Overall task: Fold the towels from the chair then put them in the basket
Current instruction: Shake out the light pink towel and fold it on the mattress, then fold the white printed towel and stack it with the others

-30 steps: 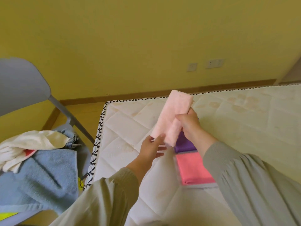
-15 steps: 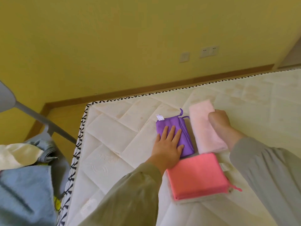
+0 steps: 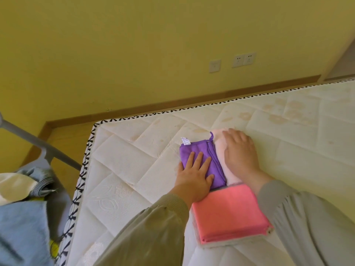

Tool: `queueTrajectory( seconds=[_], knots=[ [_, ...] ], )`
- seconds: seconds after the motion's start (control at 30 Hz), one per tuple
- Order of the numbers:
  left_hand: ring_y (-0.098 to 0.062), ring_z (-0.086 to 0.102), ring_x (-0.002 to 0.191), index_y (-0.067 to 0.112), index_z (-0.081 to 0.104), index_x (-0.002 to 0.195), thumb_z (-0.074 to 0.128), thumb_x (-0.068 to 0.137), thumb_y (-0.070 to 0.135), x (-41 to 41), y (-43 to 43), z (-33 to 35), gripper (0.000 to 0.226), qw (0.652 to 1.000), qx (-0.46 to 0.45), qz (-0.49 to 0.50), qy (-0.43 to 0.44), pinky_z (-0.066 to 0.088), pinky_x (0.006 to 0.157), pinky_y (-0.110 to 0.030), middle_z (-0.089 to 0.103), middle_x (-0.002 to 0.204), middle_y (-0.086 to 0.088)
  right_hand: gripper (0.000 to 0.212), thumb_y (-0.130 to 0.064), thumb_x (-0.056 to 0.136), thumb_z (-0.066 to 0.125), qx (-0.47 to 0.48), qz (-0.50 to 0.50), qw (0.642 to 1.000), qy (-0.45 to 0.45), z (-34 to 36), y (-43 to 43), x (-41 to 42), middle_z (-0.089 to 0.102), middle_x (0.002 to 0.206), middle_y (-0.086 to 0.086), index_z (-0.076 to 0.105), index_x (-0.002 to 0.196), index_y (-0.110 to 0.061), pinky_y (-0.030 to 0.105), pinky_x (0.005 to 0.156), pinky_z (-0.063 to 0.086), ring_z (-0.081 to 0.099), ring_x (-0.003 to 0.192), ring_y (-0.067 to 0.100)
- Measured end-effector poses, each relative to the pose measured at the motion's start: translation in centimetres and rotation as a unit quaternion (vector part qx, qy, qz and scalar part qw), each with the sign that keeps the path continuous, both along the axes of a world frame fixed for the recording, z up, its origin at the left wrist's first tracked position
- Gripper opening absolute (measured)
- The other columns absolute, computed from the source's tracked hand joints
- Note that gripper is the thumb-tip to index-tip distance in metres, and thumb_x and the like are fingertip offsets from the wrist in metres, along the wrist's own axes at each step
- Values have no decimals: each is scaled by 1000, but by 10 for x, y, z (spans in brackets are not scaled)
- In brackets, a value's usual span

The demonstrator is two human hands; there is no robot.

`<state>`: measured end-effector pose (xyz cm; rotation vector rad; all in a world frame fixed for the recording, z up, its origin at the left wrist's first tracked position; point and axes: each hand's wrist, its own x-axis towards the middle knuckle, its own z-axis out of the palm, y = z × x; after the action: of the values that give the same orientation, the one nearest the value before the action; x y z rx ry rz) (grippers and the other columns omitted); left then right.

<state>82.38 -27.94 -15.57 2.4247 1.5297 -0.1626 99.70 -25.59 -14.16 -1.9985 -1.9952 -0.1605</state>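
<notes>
While flat on purple towel (image 3: pixel 194 148), left hand (image 3: pixel 194 178).

Flat hands: left (image 3: pixel 194 175) on purple towel (image 3: pixel 199 150), right (image 3: pixel 240 152) on pale pink towel (image 3: pixel 219 144)

Quilted mattress (image 3: pixel 134 169) beside yellow wall (image 3: pixel 115 45) with sockets (image 3: pixel 244 60)

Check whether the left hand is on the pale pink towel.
No: the left hand lies flat on the purple towel, while the right hand covers the pale pink towel.
</notes>
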Motion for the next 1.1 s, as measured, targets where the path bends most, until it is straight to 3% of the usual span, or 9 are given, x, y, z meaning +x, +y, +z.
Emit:
queueTrajectory(
  seconds=[0.07,0.17,0.33,0.57,0.73,1.1],
  knots=[
    [-21,-14,146,29,-2,152,17,99,50,0,-2,1,61,1000,3,1,1,-1,116,-50,-10,160,3,48,-13,84,51,-64,41,996,-42,-6,-8,-1,45,144,10,52,132,-10,39,110,27,39,132,27],
    [-20,-14,146,24,-6,152,18,99,50,-1,-4,6,64,1000,3,5,-6,0,117,-47,-11,160,3,45,-17,91,44,-89,8,996,-2,-1,-11,2,39,148,10,49,135,-9,37,112,24,32,137,24],
    [-18,-10,147,19,-2,152,24,99,49,-10,-6,26,66,999,8,7,-36,-1,118,-45,-6,160,2,43,-20,95,39,-78,13,997,3,22,-17,-11,34,151,10,46,136,-10,37,114,22,29,139,22],
    [-21,-12,147,18,0,153,25,101,42,-43,-21,72,62,997,65,33,-10,-1,118,-47,-8,160,-3,40,-22,96,37,-24,26,999,15,64,-32,-52,34,151,5,48,134,-13,35,115,18,28,139,19],
    [-21,-16,146,21,-7,152,23,101,43,-89,-36,104,62,990,118,76,5,-1,118,-46,-16,159,-2,44,-19,93,40,1,35,998,51,93,-45,-107,18,156,9,42,137,-13,38,113,22,24,139,22],
    [-27,-18,145,25,-20,148,22,100,48,-226,-81,144,68,964,168,199,61,2,116,-52,-23,157,-5,49,-19,93,43,2,133,989,61,133,-69,-248,9,157,8,35,140,-14,40,115,15,18,142,22]
  ],
)
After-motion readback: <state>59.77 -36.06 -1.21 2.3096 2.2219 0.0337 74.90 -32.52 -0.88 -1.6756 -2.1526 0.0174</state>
